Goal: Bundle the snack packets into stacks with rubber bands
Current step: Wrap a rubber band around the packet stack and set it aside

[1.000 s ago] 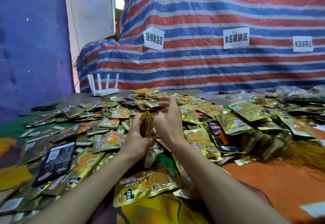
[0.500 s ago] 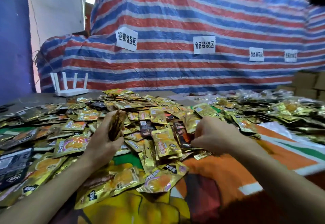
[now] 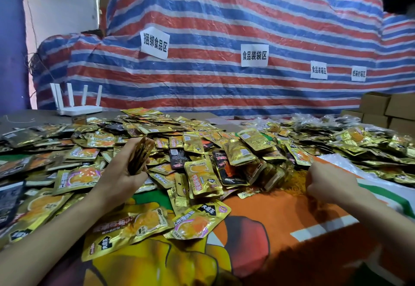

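— Where's the stack?
— A thin stack of packets (image 3: 141, 156) stands on edge in the left hand (image 3: 121, 173), fingers wrapped round it, no band on it.
— And the right hand (image 3: 326, 183)?
— Fingers curled tight beside what looks like a heap of rubber bands (image 3: 293, 180); whether they pinch one, I can't tell.
— Much left?
— Nearly everything, I'd judge: loose packets (image 3: 202, 148) cover the worktop (image 3: 258, 236) beyond both hands, and no finished bundle shows.
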Available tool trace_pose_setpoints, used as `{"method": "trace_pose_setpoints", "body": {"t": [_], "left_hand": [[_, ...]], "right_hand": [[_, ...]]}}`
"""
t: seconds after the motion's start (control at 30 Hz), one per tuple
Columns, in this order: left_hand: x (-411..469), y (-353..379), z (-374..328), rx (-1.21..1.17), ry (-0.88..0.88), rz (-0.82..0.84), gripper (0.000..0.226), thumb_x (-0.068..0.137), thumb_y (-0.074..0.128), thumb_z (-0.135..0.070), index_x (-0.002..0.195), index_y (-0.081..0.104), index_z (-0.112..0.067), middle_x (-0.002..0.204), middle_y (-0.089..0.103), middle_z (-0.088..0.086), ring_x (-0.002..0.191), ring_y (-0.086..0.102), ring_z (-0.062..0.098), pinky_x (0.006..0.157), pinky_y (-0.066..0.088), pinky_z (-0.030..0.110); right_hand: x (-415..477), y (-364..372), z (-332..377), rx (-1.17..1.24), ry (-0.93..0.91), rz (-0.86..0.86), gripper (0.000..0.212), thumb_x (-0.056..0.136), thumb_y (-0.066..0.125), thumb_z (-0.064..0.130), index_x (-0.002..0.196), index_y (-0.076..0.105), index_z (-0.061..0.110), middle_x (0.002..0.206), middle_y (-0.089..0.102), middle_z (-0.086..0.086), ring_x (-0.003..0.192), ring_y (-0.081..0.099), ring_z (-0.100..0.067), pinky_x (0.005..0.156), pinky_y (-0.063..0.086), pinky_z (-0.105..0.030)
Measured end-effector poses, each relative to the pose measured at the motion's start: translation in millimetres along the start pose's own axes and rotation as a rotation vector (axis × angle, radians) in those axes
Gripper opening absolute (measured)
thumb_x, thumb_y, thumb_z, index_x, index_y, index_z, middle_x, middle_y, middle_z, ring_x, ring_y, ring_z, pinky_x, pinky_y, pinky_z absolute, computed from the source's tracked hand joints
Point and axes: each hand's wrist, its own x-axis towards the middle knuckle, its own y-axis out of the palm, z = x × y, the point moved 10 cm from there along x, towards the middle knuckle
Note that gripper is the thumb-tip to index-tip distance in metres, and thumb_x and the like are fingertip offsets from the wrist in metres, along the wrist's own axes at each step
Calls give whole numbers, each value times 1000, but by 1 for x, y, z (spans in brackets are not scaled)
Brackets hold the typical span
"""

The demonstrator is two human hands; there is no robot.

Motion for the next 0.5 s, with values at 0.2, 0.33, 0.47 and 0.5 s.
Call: {"method": "trace_pose_setpoints", "body": {"t": [0.2,0.33,0.47,0.5], "left_hand": [[-1,0,-2,16,-10,2,54,72,58,-10,119,51,-36,94,55,27,87,55,46,77,49,68],[-1,0,-4,24,1,11,55,73,58,-8,114,51,-44,94,55,27,86,55,46,75,49,67],[1,0,-6,32,24,12,64,80,61,6,109,52,-50,92,54,29,83,54,49,72,48,68],[1,0,-6,42,22,12,70,82,60,13,108,52,-52,92,54,30,83,54,50,71,48,68]], "right_hand": [[1,-9,-4,128,-3,-34,11,82,64,6,85,71,13,82,70,-5,77,67,-23,66,60,-36],[-2,-19,-2,151,-36,-53,12,79,71,7,80,72,20,78,69,1,76,67,-20,68,61,-36],[-13,1,11,141,-126,201,12,77,84,24,73,73,21,77,72,4,75,67,-13,60,54,-27],[-16,6,14,135,-136,251,13,78,84,23,72,72,21,78,72,3,74,67,-12,57,51,-24]]}}
